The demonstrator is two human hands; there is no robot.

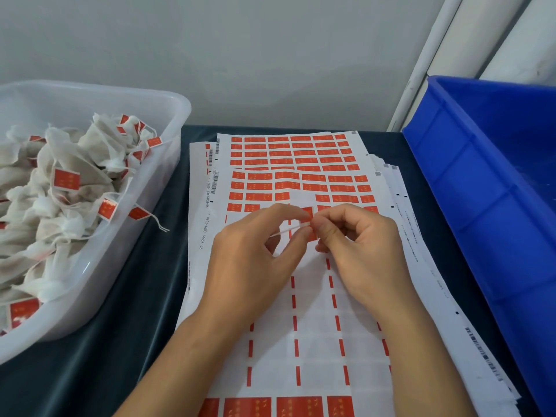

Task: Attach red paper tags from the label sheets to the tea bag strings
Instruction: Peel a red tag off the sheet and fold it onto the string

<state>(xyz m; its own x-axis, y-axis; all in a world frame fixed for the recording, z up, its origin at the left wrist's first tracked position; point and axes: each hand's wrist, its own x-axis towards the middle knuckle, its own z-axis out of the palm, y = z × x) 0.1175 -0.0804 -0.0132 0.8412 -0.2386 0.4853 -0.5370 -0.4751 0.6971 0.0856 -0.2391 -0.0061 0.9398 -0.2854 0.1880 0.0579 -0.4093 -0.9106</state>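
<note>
Two bare hands meet over the middle of the table. The left hand [255, 251] curls its thumb and fingers round a small red tag [307, 214], and the right hand [358, 245] pinches the end of a thin white string [290, 230] that runs between the two hands; where the string leads beyond the left hand I cannot tell. Under the hands lies a fanned stack of label sheets [316, 296]; I can count at least three separate sheets by their offset edges, with more white edges showing on the right that I cannot count. The top sheet is mostly peeled, showing bare white backing with four columns of short red dashes, while rows of red tags remain at its far end and a row of four at its near edge. Two containers stand on the table. To the left is a translucent white tub [144, 236], heaped with tea bags [75, 164] too many to count, most with a red tag already on the string, one string trailing over the rim. To the right is a blue plastic crate [481, 191], its inside mostly out of sight. The table wears a dark cloth [135, 326]. Behind it rises a plain pale wall [240, 55], with white vertical trim [421, 70] at the far right.
</note>
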